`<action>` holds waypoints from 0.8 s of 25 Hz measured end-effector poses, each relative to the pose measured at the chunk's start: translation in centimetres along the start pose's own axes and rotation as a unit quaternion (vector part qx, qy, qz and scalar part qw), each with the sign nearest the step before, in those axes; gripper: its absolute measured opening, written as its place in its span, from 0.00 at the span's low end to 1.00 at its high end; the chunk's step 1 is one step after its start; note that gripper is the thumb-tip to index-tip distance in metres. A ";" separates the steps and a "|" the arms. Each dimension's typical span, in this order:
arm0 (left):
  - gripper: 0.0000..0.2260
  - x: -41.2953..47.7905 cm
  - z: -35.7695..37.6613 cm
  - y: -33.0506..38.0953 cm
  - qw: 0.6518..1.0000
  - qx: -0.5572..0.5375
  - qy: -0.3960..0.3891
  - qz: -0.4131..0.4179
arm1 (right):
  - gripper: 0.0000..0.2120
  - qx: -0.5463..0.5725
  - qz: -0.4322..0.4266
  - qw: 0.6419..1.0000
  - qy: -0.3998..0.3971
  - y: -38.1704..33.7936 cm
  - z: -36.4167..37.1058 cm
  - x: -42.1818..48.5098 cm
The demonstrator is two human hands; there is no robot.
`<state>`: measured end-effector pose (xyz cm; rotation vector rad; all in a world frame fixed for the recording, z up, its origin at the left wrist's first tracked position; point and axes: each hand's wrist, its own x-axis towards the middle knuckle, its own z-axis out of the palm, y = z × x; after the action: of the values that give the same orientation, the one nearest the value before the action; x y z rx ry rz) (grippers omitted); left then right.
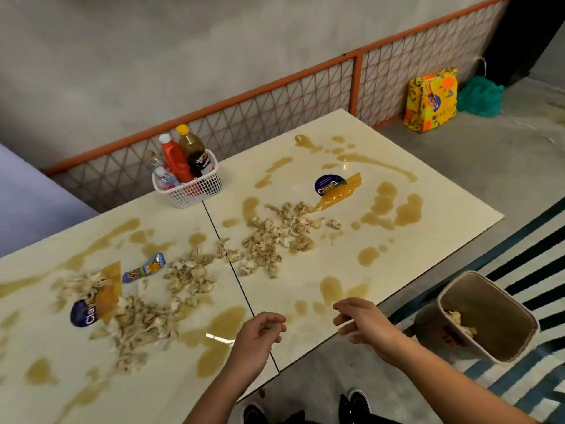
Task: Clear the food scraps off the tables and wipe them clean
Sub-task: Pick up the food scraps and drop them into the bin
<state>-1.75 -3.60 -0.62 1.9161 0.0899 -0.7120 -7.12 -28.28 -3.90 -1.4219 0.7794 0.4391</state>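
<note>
Two cream tables stand pushed together, the left table (76, 377) and the right table (412, 228). Pale food scraps lie in heaps: one scrap pile (281, 234) on the right table, another scrap pile (137, 319) on the left. Brown liquid puddles (394, 209) spread over both tops. A candy wrapper (145, 267) lies on the left table. My left hand (260, 335) hovers at the near edge by the seam, fingers loosely curled, holding nothing. My right hand (360, 319) hovers over the right table's near edge, also loosely curled and holding nothing.
A beige waste bin (489, 316) with some scraps inside stands on the floor at the right. A white basket (192, 188) of sauce bottles sits at the far edge. An orange mesh fence (305, 96) runs behind. A yellow bag (431, 99) and green bundle (480, 96) lie on the floor.
</note>
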 end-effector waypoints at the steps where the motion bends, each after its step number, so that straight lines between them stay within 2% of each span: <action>1: 0.07 -0.1 -1.6 -0.4 1.000 -0.004 0.007 0.003 | 0.09 -0.016 -0.013 1.000 -0.007 -1.0 1.7 -0.2; 7: 0.07 -0.9 -12.5 -4.7 0.997 -0.037 0.063 -0.013 | 0.09 -0.124 -0.041 0.989 -0.062 -5.1 12.6 -0.4; 12: 0.06 -2.7 -20.6 -11.4 0.984 -0.081 0.146 -0.053 | 0.08 -0.277 -0.077 0.951 -0.116 -6.9 22.0 0.6; 15: 0.05 -3.8 -24.2 -15.0 0.973 -0.108 0.186 -0.080 | 0.09 -0.421 -0.116 0.887 -0.149 -7.2 27.0 2.8; 18: 0.05 -4.5 -26.5 -17.6 0.966 -0.134 0.198 -0.095 | 0.13 -0.575 -0.167 0.785 -0.155 -7.7 30.8 6.3; 20: 0.05 -4.6 -27.6 -18.7 0.965 -0.139 0.201 -0.098 | 0.17 -0.635 -0.174 0.739 -0.146 -8.1 32.7 8.6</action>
<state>-0.41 29.70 -5.65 1.7659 0.6095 -0.4029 11.48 1.10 -5.38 -2.6052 -0.2145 0.9591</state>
